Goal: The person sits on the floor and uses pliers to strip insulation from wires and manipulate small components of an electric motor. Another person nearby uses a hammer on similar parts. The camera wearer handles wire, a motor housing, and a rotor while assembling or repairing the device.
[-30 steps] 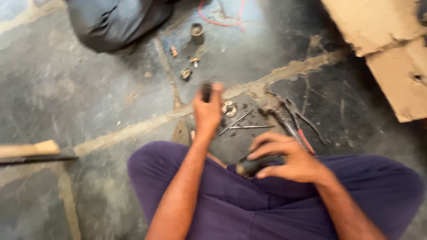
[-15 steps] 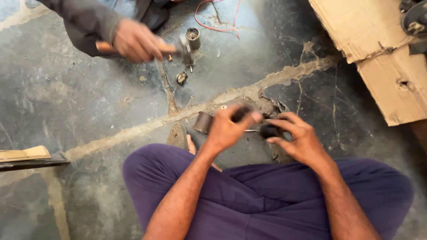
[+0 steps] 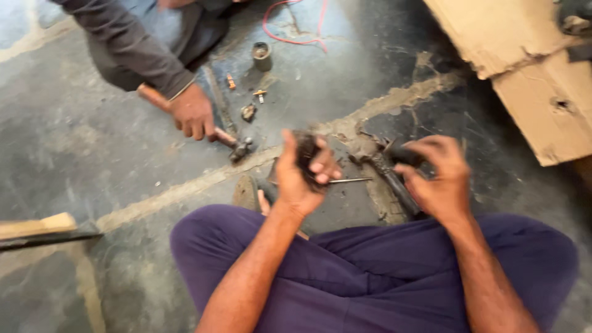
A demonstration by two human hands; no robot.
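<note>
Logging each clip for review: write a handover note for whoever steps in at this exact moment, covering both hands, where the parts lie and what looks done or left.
Left hand: closed around a dark round part, raised over the lap.
Right hand: gripping a dark tool handle.
On the floor: thin metal rod between the hands, small metal cylinder and small bits farther out.
Another person's hand holds a hammer beside them.
Done or left: cannot be judged; the image is blurred.

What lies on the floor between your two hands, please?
In the head view, a thin metal rod lies on the floor between the left hand and right hand.
</note>
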